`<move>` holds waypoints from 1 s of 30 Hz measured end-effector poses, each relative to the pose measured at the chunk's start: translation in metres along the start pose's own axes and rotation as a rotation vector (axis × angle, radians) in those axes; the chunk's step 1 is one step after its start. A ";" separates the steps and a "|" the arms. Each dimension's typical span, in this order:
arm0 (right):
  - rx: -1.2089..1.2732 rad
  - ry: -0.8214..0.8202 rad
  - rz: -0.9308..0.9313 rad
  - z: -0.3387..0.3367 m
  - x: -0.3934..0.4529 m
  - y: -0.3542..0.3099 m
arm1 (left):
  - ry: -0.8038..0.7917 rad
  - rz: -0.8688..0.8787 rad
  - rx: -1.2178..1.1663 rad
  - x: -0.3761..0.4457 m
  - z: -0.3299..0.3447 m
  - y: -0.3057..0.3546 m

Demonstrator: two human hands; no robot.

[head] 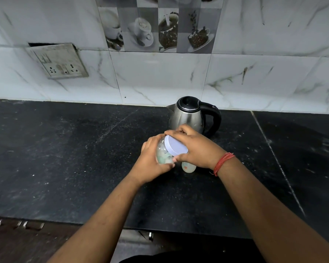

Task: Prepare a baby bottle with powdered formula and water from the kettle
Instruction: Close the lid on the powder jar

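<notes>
Frame centre: left hand (150, 160) gripping clear jar (162, 154), right hand (194, 147) clamped on its white lid (176, 146); kettle (190, 115) just behind.

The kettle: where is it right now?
In the head view, the kettle stands on the black counter against the tiled wall, right of centre, just behind both hands holding the jar.

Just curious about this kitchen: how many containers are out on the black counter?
3. A steel kettle stands by the wall; a lidded jar is held in both hands; a small bottle shows partly under the right hand. Others may be hidden.
</notes>
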State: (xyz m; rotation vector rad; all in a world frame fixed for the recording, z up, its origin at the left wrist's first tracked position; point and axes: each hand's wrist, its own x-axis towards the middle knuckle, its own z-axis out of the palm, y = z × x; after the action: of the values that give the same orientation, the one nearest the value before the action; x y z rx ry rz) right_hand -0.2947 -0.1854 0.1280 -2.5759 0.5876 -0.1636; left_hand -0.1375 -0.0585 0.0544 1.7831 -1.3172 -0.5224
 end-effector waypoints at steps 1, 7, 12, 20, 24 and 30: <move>-0.023 -0.008 0.025 -0.001 -0.001 -0.001 | 0.009 0.010 0.009 0.000 0.000 0.000; -0.124 0.059 0.260 0.004 -0.001 -0.018 | 0.064 0.046 0.068 -0.001 0.000 0.008; -0.161 -0.061 0.292 -0.009 -0.004 -0.020 | 0.071 0.024 0.078 -0.006 -0.002 0.006; -0.103 -0.142 -0.101 -0.016 -0.003 -0.001 | -0.089 -0.014 0.041 -0.007 -0.014 0.003; -0.109 0.011 0.104 -0.003 -0.001 -0.010 | -0.061 0.018 0.076 -0.007 -0.016 0.008; -0.153 0.035 0.179 -0.005 0.002 -0.015 | -0.049 -0.001 0.017 -0.007 -0.014 0.012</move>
State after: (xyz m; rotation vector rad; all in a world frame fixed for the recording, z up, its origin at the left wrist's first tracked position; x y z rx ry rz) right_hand -0.2881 -0.1773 0.1400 -2.6535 0.8698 -0.1072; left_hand -0.1364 -0.0481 0.0714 1.7956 -1.3576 -0.5602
